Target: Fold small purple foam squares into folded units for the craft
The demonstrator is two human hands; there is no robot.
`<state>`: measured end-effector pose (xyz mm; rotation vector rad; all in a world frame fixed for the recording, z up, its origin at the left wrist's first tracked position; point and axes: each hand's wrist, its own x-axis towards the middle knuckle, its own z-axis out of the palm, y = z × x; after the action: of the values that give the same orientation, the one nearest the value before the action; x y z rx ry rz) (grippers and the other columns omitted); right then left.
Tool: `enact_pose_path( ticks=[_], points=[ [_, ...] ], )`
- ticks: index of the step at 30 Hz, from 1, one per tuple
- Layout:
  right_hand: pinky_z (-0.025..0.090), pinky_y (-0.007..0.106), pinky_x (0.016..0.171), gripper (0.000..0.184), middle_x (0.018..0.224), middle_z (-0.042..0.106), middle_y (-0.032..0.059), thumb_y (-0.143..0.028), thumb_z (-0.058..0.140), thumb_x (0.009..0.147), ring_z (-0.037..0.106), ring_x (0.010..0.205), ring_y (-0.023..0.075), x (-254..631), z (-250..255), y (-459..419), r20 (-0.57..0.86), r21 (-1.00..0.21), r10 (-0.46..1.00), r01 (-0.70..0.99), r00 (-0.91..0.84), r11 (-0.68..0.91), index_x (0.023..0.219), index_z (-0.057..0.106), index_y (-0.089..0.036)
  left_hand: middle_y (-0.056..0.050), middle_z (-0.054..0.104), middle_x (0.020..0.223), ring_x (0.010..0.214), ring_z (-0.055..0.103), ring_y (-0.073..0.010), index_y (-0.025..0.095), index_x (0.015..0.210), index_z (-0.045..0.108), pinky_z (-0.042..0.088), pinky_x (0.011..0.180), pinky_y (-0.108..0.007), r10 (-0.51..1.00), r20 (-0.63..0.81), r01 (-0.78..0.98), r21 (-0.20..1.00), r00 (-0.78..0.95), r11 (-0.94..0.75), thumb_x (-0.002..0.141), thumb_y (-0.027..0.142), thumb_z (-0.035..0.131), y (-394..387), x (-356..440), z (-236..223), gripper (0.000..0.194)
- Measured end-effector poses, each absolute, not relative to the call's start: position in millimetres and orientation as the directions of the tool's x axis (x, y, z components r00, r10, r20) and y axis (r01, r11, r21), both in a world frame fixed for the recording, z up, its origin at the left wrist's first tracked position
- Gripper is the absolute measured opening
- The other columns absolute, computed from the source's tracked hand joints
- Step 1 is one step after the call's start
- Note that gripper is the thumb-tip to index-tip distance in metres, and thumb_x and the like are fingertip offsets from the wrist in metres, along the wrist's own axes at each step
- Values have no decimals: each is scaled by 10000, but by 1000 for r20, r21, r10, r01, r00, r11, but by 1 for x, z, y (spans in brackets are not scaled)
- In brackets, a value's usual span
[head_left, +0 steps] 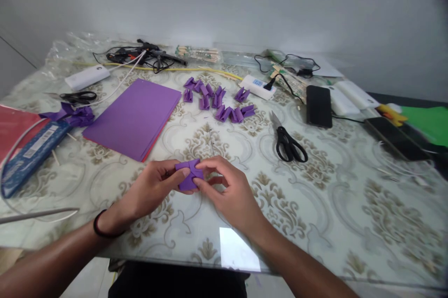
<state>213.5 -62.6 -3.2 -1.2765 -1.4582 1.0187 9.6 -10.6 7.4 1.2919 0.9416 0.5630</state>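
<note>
A small folded piece of purple paper (pixel 188 181) is held just above the table's near half. My left hand (pixel 157 181) grips its left side, thumb across the front. My right hand (pixel 226 186) pinches its right edge between thumb and fingers. Beyond the hands lie several folded purple paper pieces (pixel 219 98) in a loose cluster. A stack of purple paper sheets (pixel 135 116) rests to the left of them. Black-handled scissors (pixel 289 141) lie partly open to the right of my hands.
A white power strip (pixel 257 87) with a black plug stands behind the cluster. Dark phones (pixel 318 106) and white boxes lie at the right. On the left are a blue box (pixel 37 155), crumpled purple paper (pixel 75 115) and another pair of scissors (pixel 79 97). Cables run along the back.
</note>
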Motion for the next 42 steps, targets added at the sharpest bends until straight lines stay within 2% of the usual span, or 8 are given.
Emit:
enact_pose_path(
  ticks=[2,7,14,20,25,32,37,42],
  points=[
    [640,287,742,187,1098,723,31,-202,751,948,714,890,168,213,-4,-63,128,-960,991,247,-37,133,1116,737,-283,-51,833,919,876,813,-215,169,947,814,668,836,-302,802,-259,157,966,539,207,1009,430,718,-10,8,6,284],
    [644,281,719,141,1093,739,45,-202,752,946,731,902,177,212,-5,-64,152,-949,987,272,-43,158,1074,744,-259,-58,845,951,909,801,-210,165,982,806,638,836,-287,795,-265,176,964,546,200,1008,416,721,-10,6,0,267],
    [604,261,650,76,1020,729,27,-166,694,948,720,852,166,212,-4,-63,166,-939,985,296,-55,175,956,703,-241,-40,800,830,780,742,-178,149,892,777,569,708,-259,823,-230,247,963,520,113,1008,367,685,-11,8,3,264],
    [572,259,676,88,1044,694,20,-185,654,999,690,891,161,214,-2,-63,111,-947,988,289,-111,139,934,658,-244,-46,763,815,793,739,-203,148,885,778,643,744,-311,823,-206,226,969,530,97,1016,395,668,-14,9,3,301],
    [544,276,745,135,1044,643,34,-158,574,1061,636,927,168,215,-5,-61,172,-925,970,311,-174,220,957,613,-236,-11,666,818,766,716,-181,151,882,760,718,750,-365,812,-222,174,973,539,150,1021,449,665,-15,11,1,342],
    [525,316,839,149,1060,604,48,-117,522,1083,612,933,181,217,-9,-60,256,-864,938,380,-232,329,995,574,-225,-10,679,823,772,723,-171,146,904,770,735,752,-357,824,-200,174,977,530,125,1035,401,642,-16,14,4,313],
    [553,338,909,133,1140,612,70,-113,533,1080,645,1044,199,217,-11,-60,284,-844,931,402,-228,356,1047,592,-228,-1,730,837,781,766,-162,170,940,788,722,778,-312,817,-186,151,981,546,123,1042,368,649,-16,13,5,263],
    [593,322,847,127,1166,614,69,-123,577,1061,669,1008,187,215,-13,-61,284,-862,940,380,-188,337,1047,624,-240,-29,764,928,884,790,-206,175,972,788,718,839,-370,790,-205,92,978,577,187,1014,415,710,-14,13,3,255]
  ],
)
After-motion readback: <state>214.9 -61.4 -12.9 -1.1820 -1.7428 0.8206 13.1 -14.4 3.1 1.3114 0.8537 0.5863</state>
